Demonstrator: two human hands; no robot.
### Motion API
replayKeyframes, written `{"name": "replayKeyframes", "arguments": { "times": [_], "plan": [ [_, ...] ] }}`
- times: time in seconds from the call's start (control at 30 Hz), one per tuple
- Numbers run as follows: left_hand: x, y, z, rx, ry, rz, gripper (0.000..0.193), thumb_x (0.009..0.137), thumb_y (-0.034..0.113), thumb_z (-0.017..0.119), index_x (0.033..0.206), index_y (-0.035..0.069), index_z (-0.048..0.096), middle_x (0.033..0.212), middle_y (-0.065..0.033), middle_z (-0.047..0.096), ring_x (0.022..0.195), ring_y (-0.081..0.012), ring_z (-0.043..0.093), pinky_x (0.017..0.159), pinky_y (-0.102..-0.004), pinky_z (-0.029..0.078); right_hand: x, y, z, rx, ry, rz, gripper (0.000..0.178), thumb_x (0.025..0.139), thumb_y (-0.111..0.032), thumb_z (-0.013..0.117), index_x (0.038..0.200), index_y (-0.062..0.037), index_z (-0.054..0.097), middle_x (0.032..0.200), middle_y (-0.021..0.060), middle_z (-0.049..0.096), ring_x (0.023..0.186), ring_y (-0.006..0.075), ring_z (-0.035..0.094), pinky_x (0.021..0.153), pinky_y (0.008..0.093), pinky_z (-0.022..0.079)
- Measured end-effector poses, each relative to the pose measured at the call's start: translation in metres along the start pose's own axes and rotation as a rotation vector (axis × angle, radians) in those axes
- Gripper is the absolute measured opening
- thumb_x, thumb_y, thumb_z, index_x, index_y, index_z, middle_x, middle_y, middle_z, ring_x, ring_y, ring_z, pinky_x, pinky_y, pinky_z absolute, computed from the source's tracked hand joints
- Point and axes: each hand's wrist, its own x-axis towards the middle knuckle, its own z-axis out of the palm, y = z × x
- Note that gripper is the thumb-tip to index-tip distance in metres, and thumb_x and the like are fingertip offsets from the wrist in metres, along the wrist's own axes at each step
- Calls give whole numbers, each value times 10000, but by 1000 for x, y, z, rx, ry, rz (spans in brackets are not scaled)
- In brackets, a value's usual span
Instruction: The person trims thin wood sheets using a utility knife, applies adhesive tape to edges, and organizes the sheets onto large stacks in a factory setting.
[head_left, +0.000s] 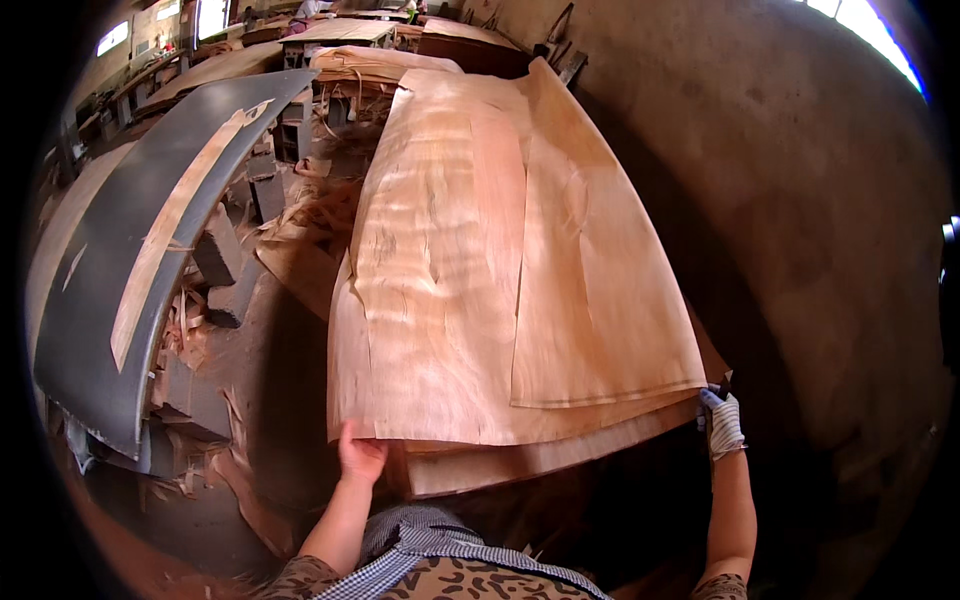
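A stack of thin, pale wood veneer sheets [430, 270] stretches away from me, its upper sheet wavy and creased. Along the right lies a narrower veneer piece [610, 300], overlapping the wide sheet. My bare left hand [362, 458] is closed at the near left corner of the wide sheet, thumb on the edge, its other fingers partly hidden. At the near right corner, my right hand [724, 424], in a white striped glove, grips the veneer edge. A small dark item shows beside its fingertips, too small to name. Lower layers stick out below the front edge.
To the left stands a long dark panel [130, 250] with a veneer strip [180, 230] on it, raised on grey blocks [218, 245]. Veneer scraps [240, 490] litter the floor. A bare wall [760, 130] runs along the right. More veneer stacks [380, 62] stand farther back.
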Motion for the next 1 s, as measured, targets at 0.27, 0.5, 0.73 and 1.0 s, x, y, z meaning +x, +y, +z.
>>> {"name": "replayKeyframes", "arguments": {
  "times": [0.27, 0.5, 0.73, 1.0],
  "plan": [
    [-7, -28, -30, 39, 145, 82, 261, 835, 243, 514, 1023, 62, 517, 1007, -50, 578, 933, -195, 555, 780, -316, 466, 41, 44, -33, -12, 24, 25, 190, 760, -120, 590, 922, -40, 533, 526, 27, 483, 356, 113, 417, 313, 226, 313],
    [-3, -45, -52, 94, 227, 183, 321, 854, 233, 493, 1102, 29, 469, 1086, -85, 547, 995, -219, 532, 844, -348, 439, 85, 94, -61, -20, 32, 88, 158, 766, -99, 584, 906, -50, 529, 527, 29, 483, 355, 119, 420, 306, 235, 313],
    [12, -68, -42, 216, 206, 453, 388, 875, 190, 457, 1199, -13, 387, 1185, -129, 470, 1068, -259, 481, 901, -390, 395, 156, 157, -108, 3, -1, 167, 142, 763, -141, 597, 860, -65, 527, 515, 26, 465, 334, 128, 408, 300, 248, 320],
    [-15, -85, -37, 320, 290, 557, 351, 882, 161, 445, 1180, -17, 391, 1150, -137, 488, 1039, -263, 499, 879, -405, 412, 149, 187, -131, 18, -15, 172, 190, 733, -141, 648, 863, -27, 570, 554, 13, 502, 408, 120, 432, 365, 270, 340]
  ]
}}
